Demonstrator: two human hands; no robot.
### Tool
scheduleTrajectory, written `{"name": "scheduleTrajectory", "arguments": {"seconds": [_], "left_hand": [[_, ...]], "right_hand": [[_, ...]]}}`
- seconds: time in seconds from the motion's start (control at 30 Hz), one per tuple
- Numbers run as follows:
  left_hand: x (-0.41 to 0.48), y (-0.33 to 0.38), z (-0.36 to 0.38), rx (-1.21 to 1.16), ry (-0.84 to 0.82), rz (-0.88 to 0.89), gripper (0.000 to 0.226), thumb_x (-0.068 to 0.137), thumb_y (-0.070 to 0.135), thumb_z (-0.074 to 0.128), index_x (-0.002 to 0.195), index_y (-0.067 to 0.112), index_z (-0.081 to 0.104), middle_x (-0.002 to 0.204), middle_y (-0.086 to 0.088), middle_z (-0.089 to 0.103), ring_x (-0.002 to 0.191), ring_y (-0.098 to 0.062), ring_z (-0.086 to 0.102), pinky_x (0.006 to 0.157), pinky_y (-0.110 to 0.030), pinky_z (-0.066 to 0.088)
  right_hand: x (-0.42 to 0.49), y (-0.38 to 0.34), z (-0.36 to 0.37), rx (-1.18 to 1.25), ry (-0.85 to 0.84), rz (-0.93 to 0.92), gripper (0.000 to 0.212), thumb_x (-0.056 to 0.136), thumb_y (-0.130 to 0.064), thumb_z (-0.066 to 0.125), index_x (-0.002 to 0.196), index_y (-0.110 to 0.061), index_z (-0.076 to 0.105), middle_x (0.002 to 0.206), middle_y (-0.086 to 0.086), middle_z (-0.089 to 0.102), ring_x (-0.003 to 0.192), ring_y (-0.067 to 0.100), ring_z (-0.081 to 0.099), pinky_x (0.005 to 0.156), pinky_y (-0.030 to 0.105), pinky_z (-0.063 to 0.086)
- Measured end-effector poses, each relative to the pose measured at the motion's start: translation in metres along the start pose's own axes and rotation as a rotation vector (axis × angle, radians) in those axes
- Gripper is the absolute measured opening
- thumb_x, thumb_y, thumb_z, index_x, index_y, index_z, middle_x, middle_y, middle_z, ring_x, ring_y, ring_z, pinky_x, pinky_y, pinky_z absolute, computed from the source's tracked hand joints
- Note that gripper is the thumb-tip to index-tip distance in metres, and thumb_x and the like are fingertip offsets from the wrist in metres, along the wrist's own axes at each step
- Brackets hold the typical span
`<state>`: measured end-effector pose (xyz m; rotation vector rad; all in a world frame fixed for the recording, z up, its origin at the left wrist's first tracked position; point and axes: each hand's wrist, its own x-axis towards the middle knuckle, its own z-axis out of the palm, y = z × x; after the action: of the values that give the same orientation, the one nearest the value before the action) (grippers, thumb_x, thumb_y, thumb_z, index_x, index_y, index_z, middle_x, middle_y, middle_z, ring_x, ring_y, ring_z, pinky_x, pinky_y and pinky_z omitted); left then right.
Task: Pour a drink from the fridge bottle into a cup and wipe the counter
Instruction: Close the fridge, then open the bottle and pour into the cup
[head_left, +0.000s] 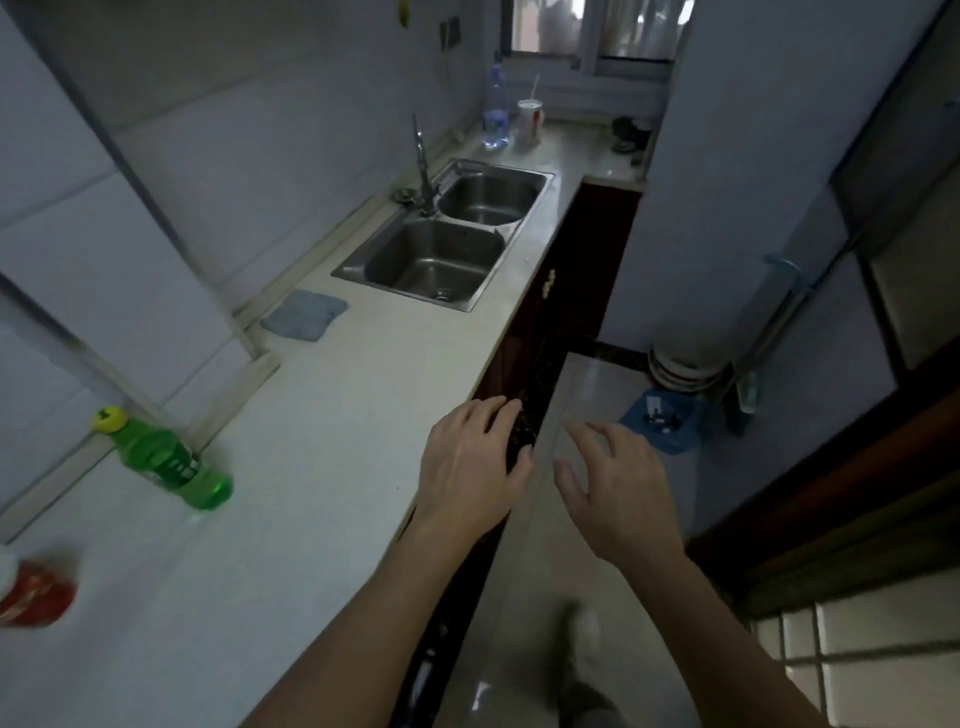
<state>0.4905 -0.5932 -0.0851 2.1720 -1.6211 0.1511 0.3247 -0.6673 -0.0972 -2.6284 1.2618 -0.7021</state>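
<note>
At the counter's (322, 426) front edge: the left hand (470, 457) hovers over the lip, fingers loosely spread, holding nothing.
Right hand (618, 483): off the counter, above the floor, fingers splayed and empty; just beside the left, not touching it.
Green bottle (166, 460): probably the drink; capped, near the back edge by the wall, well left of both hands.
Cup (530, 120): has a straw, at the far end past the sink (467, 222), beside a clear bottle (495, 117); well apart from hands and green bottle.
Blue cloth (304, 314): at the back edge, just short of the sink.
Spill risk: bottle and cup sit at opposite ends; an opened bottle carried across could slop, and a light cup may tip under the pour.
Knock risk: a leftward reach could catch the blurred red container (36, 597) at the near left corner.
</note>
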Motion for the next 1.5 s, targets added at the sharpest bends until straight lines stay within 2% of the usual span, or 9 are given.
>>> {"name": "scheduleTrajectory", "arguments": {"seconds": [0.23,0.33,0.5,0.63,0.87,1.07,1.37,1.5], "left_hand": [[0.071,-0.026,0.018,0.089,0.019,-0.168,0.051,0.090,0.044,0.049,0.134,0.019,0.058,0.131,0.000,0.063,0.117,-0.019,0.058,0.095,-0.035,0.048],[0.102,-0.031,0.027,0.117,0.017,-0.279,0.052,0.089,0.046,0.047,0.133,0.020,0.059,0.132,0.000,0.064,0.119,-0.020,0.058,0.098,-0.036,0.048],[0.141,-0.041,0.035,0.148,0.041,-0.456,0.051,0.089,0.046,0.051,0.133,0.022,0.059,0.134,0.001,0.063,0.122,-0.021,0.057,0.102,-0.039,0.047],[0.144,-0.053,0.028,0.197,0.062,-0.609,0.053,0.089,0.049,0.044,0.132,0.023,0.060,0.134,0.003,0.063,0.122,-0.020,0.058,0.101,-0.039,0.046],[0.099,-0.085,0.008,0.278,0.130,-0.873,0.053,0.087,0.048,0.046,0.130,0.022,0.062,0.130,0.003,0.065,0.119,-0.022,0.060,0.096,-0.038,0.050],[0.045,-0.107,-0.010,0.311,0.209,-1.065,0.051,0.087,0.045,0.049,0.130,0.020,0.062,0.129,0.001,0.066,0.117,-0.022,0.060,0.095,-0.039,0.052],[-0.038,-0.147,-0.033,0.299,0.286,-1.242,0.050,0.086,0.044,0.053,0.128,0.020,0.064,0.126,0.001,0.068,0.115,-0.021,0.063,0.094,-0.037,0.053],[-0.076,-0.175,-0.047,0.180,0.453,-1.343,0.049,0.087,0.045,0.052,0.129,0.021,0.062,0.127,0.002,0.066,0.115,-0.018,0.060,0.096,-0.032,0.049]], "right_hand": [[0.104,0.016,0.040,0.084,-0.103,-0.130,0.053,0.095,-0.048,0.045,0.136,-0.017,0.057,0.124,0.010,0.062,0.111,0.028,0.058,0.093,0.044,0.049],[0.152,0.022,0.053,0.137,-0.169,-0.190,0.056,0.094,-0.050,0.039,0.137,-0.019,0.056,0.128,0.009,0.060,0.117,0.027,0.057,0.096,0.048,0.049],[0.221,0.021,0.082,0.251,-0.221,-0.342,0.053,0.093,-0.049,0.043,0.134,-0.019,0.059,0.126,0.012,0.062,0.117,0.030,0.057,0.096,0.054,0.048],[0.248,0.002,0.107,0.304,-0.292,-0.471,0.054,0.093,-0.051,0.042,0.134,-0.020,0.059,0.128,0.011,0.061,0.118,0.029,0.056,0.096,0.051,0.048],[0.252,-0.068,0.134,0.389,-0.440,-0.716,0.053,0.092,-0.049,0.041,0.135,-0.023,0.059,0.129,0.007,0.060,0.119,0.026,0.055,0.100,0.051,0.046],[0.231,-0.131,0.147,0.475,-0.495,-0.904,0.051,0.092,-0.046,0.044,0.133,-0.021,0.060,0.126,0.007,0.061,0.116,0.027,0.057,0.099,0.046,0.047],[0.187,-0.213,0.174,0.435,-0.547,-1.056,0.052,0.088,-0.043,0.047,0.130,-0.017,0.062,0.120,0.009,0.064,0.110,0.029,0.061,0.094,0.045,0.051],[0.157,-0.251,0.182,0.471,-0.584,-1.137,0.049,0.086,-0.039,0.050,0.127,-0.015,0.063,0.118,0.008,0.064,0.109,0.027,0.062,0.090,0.040,0.053]]}}
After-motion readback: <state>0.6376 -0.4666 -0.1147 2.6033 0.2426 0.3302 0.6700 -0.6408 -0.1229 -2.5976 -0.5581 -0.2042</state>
